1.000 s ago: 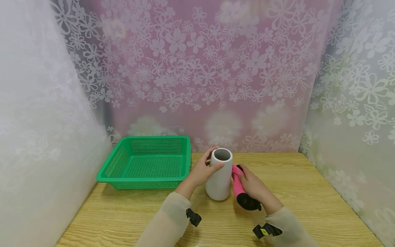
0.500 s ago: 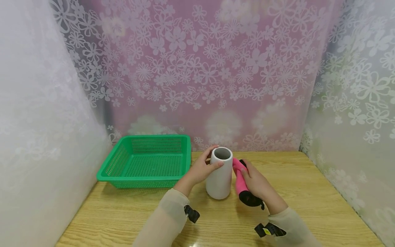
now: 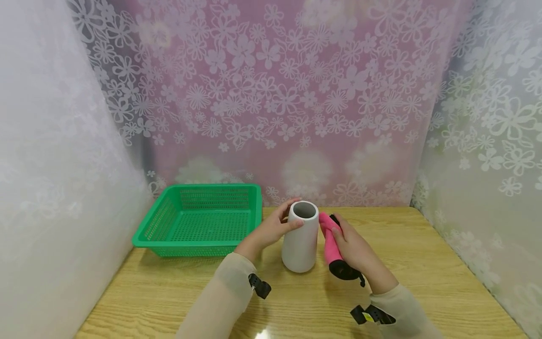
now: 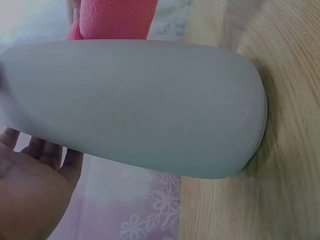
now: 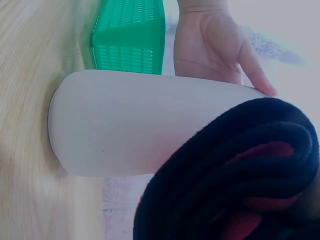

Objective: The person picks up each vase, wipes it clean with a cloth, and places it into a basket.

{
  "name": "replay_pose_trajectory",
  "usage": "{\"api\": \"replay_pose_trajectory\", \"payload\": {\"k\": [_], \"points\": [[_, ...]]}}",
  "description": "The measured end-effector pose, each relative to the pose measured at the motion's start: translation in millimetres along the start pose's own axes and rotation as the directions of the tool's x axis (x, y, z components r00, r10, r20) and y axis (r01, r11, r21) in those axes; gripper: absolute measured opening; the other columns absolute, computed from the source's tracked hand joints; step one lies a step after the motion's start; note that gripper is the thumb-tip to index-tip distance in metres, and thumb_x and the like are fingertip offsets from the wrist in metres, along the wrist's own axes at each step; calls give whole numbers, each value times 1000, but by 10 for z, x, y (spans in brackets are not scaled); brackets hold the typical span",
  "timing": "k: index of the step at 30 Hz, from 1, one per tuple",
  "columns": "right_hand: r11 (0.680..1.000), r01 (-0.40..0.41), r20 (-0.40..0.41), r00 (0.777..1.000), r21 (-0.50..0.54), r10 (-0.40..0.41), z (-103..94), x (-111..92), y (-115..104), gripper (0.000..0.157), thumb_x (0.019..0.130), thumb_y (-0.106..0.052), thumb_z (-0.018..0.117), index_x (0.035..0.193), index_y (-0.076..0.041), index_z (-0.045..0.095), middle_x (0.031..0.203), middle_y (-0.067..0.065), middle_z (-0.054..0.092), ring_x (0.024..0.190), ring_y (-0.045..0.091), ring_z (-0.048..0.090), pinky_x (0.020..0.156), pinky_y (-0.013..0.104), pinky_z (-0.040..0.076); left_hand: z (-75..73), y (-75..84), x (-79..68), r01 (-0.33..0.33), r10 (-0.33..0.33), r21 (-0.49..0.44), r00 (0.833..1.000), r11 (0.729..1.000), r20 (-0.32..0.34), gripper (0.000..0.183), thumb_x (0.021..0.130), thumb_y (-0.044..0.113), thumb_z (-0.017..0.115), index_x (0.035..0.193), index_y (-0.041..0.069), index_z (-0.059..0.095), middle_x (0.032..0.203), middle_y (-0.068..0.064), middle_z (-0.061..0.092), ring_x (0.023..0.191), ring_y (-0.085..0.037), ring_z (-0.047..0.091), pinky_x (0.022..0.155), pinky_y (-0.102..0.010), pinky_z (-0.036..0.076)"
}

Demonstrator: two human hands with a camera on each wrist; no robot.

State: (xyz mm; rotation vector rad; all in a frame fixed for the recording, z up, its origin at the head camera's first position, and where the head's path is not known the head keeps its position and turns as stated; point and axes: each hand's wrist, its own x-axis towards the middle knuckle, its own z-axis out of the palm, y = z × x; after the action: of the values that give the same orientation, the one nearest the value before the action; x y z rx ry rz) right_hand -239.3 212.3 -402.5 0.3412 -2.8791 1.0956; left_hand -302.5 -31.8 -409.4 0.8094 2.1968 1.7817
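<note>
A white vase (image 3: 299, 249) with an open round mouth stands upright on the wooden table. My left hand (image 3: 273, 229) grips it near the top, thumb across the front and fingers around the far left side. In my right hand (image 3: 355, 244) is a folded pink cloth (image 3: 332, 247) with a black edge, held against or close by the vase's right side. The right wrist view shows the rolled black edge of the cloth (image 5: 200, 165) in layers, overlapping the vase (image 5: 110, 125). Behind the vase (image 4: 140, 105) in the left wrist view, fuzzy pink cloth (image 4: 117, 19) shows.
A green plastic basket (image 3: 198, 246) with perforated walls stands on the table to the left of the vase. Flower-patterned curtains (image 3: 271, 117) hang at the back and on both sides. The wooden table (image 3: 402, 226) reaches to the back curtain.
My right hand has shifted slightly up and to the right along the vase's side, bringing the pink cloth with it. The left hand keeps its hold; the vase stays in nearly the same place.
</note>
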Motion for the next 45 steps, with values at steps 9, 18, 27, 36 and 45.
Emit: {"api": "replay_pose_trajectory", "payload": {"k": [9,18,27,36,45], "points": [[1000,30,-28,999,-3,-30,-46,6,-22,60,110,-28,35,157,5,16,153,35,30,139,51,33,110,65,29,0,24,-37,-26,26,-15,1000,1000,8,70,97,39,65,158,33,30,155,0,39,141,-28,41,109,-51,40],[999,30,-35,999,12,-30,-93,-1,-12,60,111,-29,33,157,5,14,154,35,28,140,52,31,111,66,27,241,83,-84,-16,117,295,937,955,-329,79,86,57,72,150,23,42,140,-1,51,129,-21,49,107,-49,42],[1000,26,-54,998,10,-26,-143,-17,-43,60,111,-29,33,158,3,15,153,36,30,139,53,32,110,66,28,392,173,-144,65,158,429,871,901,-465,72,82,59,75,138,19,54,124,3,58,111,-15,56,89,-38,52],[999,35,-56,998,20,-34,-156,-11,-38,61,111,-30,34,158,4,14,155,35,27,140,53,30,111,67,26,339,151,-130,38,144,407,902,912,-407,67,85,56,74,139,22,54,126,2,57,114,-17,55,92,-42,50],[997,63,-69,996,44,-60,-180,-25,-48,61,111,-30,33,157,5,14,155,35,26,141,53,28,111,66,25,225,96,-94,-47,164,350,936,935,-312,64,91,44,73,145,19,50,133,0,56,120,-18,53,103,-48,46]]}}
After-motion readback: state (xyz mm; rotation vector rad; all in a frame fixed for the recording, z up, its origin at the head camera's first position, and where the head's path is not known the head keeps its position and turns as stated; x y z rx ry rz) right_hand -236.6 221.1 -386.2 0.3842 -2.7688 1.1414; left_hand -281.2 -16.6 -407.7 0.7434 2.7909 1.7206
